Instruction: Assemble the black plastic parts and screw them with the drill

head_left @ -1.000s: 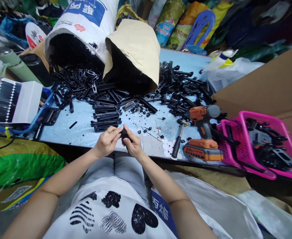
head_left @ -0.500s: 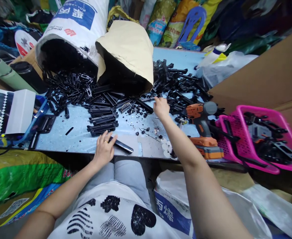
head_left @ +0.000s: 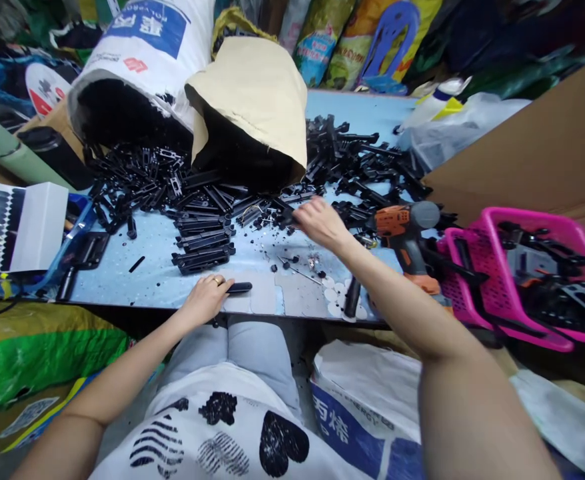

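My left hand [head_left: 206, 298] is closed around one end of a slim black plastic bar [head_left: 239, 287], which lies level near the table's front edge. Beside it, further in, sits a neat stack of similar black bars [head_left: 203, 248]. My right hand [head_left: 321, 224] reaches over the middle of the table with its fingers bent and pressed together. Its fingertips are at dark parts by the loose screws [head_left: 267, 219], and what they pinch, if anything, cannot be made out. Small black caps [head_left: 274, 268] and a thin metal rod [head_left: 306, 275] lie below that hand.
A white sack [head_left: 122, 63] and a beige bag [head_left: 252, 80] lie open toward me, among piles of black parts [head_left: 362, 160]. An orange cordless drill [head_left: 395, 223] and a pink basket [head_left: 492, 220] are at right. A black handle [head_left: 352, 297] stands near the front edge.
My left hand has turned the bar from slanting toward me to lying nearly level, its fingers now closed on it. My right hand has shifted slightly left, toward the loose screws.
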Demonstrator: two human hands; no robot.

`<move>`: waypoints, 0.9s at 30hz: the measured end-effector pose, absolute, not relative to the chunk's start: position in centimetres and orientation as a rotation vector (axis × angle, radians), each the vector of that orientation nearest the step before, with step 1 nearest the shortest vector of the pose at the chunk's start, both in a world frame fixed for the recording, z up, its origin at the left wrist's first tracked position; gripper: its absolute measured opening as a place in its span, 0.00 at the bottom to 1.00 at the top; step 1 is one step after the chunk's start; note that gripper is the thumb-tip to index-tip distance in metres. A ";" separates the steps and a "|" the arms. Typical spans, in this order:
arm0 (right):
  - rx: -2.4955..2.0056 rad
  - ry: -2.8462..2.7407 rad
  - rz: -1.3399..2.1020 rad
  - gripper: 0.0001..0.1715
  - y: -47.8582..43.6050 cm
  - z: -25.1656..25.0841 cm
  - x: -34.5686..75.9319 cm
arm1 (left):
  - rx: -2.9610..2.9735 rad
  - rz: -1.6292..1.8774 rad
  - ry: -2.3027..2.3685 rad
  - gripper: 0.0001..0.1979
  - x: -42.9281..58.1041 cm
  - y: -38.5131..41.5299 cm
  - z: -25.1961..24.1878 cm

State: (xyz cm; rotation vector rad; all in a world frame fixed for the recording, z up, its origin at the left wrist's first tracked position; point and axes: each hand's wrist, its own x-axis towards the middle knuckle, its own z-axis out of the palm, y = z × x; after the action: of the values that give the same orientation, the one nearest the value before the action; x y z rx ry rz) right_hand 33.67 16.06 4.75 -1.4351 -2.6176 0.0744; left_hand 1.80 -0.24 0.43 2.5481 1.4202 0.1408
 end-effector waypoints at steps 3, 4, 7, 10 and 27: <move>-1.030 -3.090 0.188 0.22 8.8 4.8 31.0 | 2.476 0.135 1.342 0.19 2.3 0.2 0.2; -0.925 -3.171 0.229 0.22 6.5 4.4 30.2 | 2.458 0.129 1.317 0.19 2.6 0.4 0.2; -0.802 -3.221 0.244 0.21 1.9 2.8 28.4 | 2.424 0.092 1.235 0.19 3.6 1.0 0.4; -0.959 -3.209 0.237 0.20 0.5 1.3 27.5 | 2.432 0.037 1.193 0.20 4.5 1.4 1.0; -1.407 -3.115 0.241 0.23 -0.9 4.9 25.4 | 2.443 0.286 1.186 0.26 4.3 0.5 0.8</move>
State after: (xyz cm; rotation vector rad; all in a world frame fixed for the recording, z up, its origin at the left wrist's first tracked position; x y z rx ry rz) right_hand 25.38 -0.89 4.92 -1.4067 -3.1149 0.2406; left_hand 4.31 0.50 0.79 2.4431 1.1855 0.2862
